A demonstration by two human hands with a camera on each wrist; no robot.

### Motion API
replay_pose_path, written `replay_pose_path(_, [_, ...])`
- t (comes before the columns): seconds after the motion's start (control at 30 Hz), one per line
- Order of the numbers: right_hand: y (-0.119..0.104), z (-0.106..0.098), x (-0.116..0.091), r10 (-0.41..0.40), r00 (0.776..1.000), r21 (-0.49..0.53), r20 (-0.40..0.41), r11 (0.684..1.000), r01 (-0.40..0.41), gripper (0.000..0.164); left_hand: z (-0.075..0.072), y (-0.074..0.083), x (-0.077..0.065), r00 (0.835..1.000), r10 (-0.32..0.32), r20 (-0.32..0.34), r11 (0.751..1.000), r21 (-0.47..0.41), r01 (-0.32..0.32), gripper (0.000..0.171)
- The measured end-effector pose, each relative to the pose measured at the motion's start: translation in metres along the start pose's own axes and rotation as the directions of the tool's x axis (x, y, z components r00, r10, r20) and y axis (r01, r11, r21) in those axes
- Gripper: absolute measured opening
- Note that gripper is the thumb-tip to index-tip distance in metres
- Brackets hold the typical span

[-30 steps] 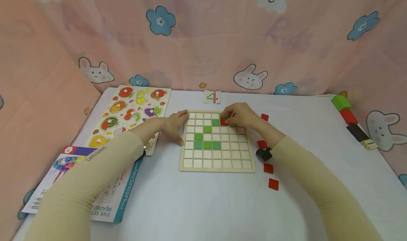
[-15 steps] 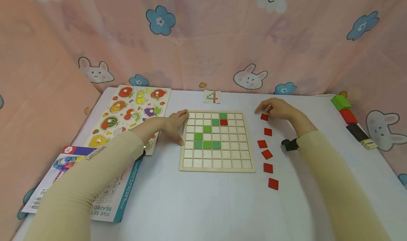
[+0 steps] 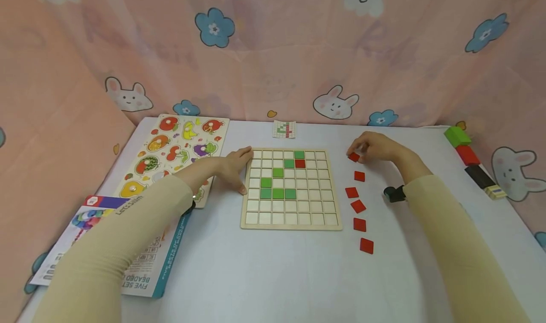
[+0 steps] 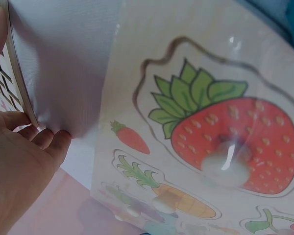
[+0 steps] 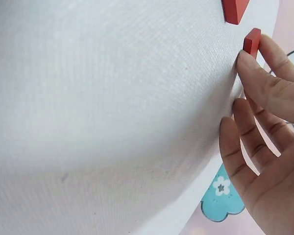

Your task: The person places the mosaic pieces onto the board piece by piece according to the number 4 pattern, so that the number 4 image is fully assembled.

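red tile [image 3: 353, 157]: probably light, stiff, best held by opposite sides; pinched by right hand [image 3: 381, 146] toward far edge of counter [image 3: 273, 273], with left hand [image 3: 233, 167] spread against board [image 3: 291, 227].

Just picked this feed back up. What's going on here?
A person is working at a grid board. Their left hand touches its left edge, while the right hand pinches a red tile at the far end of a loose row beside the board. Five more red tiles lie along that row. On the board sit seven green tiles and a single red one. A small patterned card lies behind it.
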State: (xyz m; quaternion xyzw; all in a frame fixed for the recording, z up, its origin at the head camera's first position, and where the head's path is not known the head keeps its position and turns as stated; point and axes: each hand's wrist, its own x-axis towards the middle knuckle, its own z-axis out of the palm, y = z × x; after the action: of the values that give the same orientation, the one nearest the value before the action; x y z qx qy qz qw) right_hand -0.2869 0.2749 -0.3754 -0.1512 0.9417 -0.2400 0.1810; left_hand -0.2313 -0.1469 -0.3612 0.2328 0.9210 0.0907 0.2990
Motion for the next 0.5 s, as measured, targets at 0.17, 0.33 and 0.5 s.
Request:
replay_pose_path(0.17, [-0.006,0.001,-0.001,0.008,0.999,-0.031,-0.048,0.999,-0.009,0.018,0.000,0.000,0.001,1.000,0.000,-0.001,1.000,0.008,0.000,0.116])
replay_pose_path(0.33, [-0.020,0.007,0.003,-0.019,0.989,-0.020,-0.148,1.000,0.016,0.014,0.000,0.001,0.001,1.000,0.002,-0.004,1.000,0.007,-0.002,0.115])
replay_pose_path(0.5, [-0.053,0.024,0.011,-0.097,0.979,0.042,-0.178,0.993,0.106,0.016,0.000,0.001,0.001,1.000,-0.003,0.000,1.000,0.000,0.003,0.115])
